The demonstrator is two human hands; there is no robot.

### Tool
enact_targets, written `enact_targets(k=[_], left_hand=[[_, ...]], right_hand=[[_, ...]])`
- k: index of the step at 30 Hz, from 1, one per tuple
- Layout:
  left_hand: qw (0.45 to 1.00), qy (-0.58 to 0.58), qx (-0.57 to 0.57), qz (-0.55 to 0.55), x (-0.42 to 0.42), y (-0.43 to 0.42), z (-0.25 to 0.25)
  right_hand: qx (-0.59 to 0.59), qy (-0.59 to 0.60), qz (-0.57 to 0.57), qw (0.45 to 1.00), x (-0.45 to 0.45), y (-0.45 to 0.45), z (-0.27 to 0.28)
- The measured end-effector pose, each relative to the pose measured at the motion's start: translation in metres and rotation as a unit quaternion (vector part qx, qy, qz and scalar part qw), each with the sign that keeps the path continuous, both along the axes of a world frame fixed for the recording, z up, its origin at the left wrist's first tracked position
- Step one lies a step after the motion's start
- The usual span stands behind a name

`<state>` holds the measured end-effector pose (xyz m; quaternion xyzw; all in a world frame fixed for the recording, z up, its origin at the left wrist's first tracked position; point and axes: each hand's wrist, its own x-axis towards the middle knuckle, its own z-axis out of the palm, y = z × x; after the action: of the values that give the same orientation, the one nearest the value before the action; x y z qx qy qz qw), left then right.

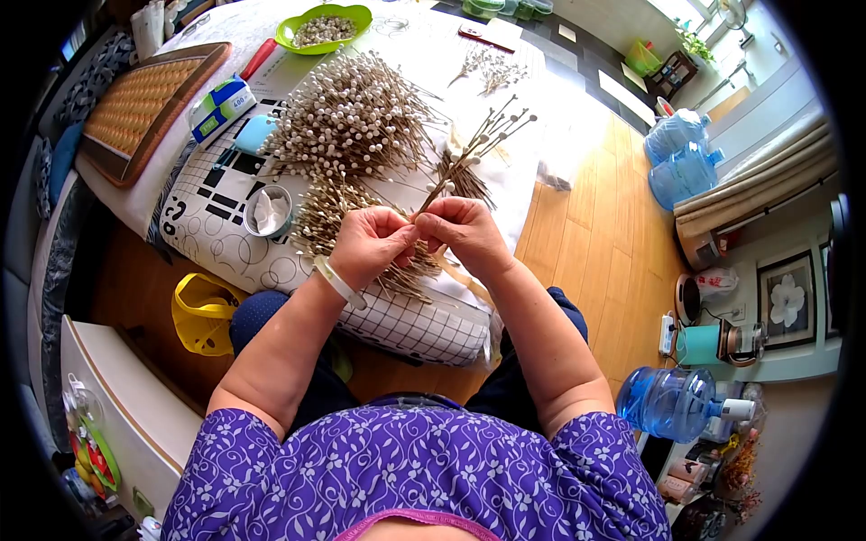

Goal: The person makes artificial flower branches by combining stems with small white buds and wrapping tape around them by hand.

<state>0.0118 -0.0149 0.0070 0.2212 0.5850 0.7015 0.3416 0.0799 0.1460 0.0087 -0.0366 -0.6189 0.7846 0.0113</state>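
Observation:
My left hand (370, 245), with a pale band on the wrist, is closed in a pinch at the lower end of a small bunch of brown stems (474, 151) tipped with pale buds. Against it, my right hand (464, 233) pinches the same stems, its fingertips close to the left ones. The bunch points up and to the right. What else lies between the fingertips is hidden. Just beyond my hands spreads a large heap of pale-budded stems (352, 113). More stems (338, 216) lie under and beside my left hand.
On the cloth-covered table (216, 194) are a white cup (268, 211), a tissue pack (222, 110), a blue block (255, 134) and a green bowl (325, 30) of buds. Loose sprigs (492, 70) lie at the far right. A yellow bag (200, 313) stands below left.

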Motion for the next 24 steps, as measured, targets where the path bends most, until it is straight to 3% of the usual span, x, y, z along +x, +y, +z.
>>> enact_targets(k=[6,8,9,11,12,13,15,19,24], left_hand=[[0.998,0.006,0.005,-0.060,-0.003,0.002,-0.001],[0.999,0.021,0.020,0.020,-0.001,0.003,0.005],[0.999,0.020,0.020,0.021,-0.001,0.003,0.002],[0.991,0.132,0.004,-0.008,-0.004,0.006,-0.012],[0.990,0.135,-0.027,-0.022,-0.007,0.004,-0.014],[0.990,0.134,-0.030,-0.022,-0.006,0.003,-0.015],[0.990,0.137,0.000,0.020,-0.004,0.003,-0.010],[0.992,0.113,0.033,0.045,-0.006,0.001,-0.004],[0.993,0.109,0.048,0.013,-0.017,-0.002,-0.004]], right_hand=[[0.049,0.015,-0.003,0.999,0.001,0.004,0.000],[0.189,-0.011,-0.024,0.982,-0.002,0.010,-0.007],[0.189,-0.012,-0.023,0.982,-0.001,0.008,-0.006],[0.395,0.086,0.003,0.915,0.000,-0.001,0.000],[0.443,0.102,-0.007,0.891,0.002,-0.006,0.004],[0.441,0.101,-0.006,0.892,0.002,-0.007,0.004],[0.297,0.057,0.025,0.953,0.001,-0.004,0.007],[0.238,0.001,0.010,0.971,-0.001,-0.001,0.011],[0.270,0.041,0.014,0.962,-0.003,-0.002,0.012]])
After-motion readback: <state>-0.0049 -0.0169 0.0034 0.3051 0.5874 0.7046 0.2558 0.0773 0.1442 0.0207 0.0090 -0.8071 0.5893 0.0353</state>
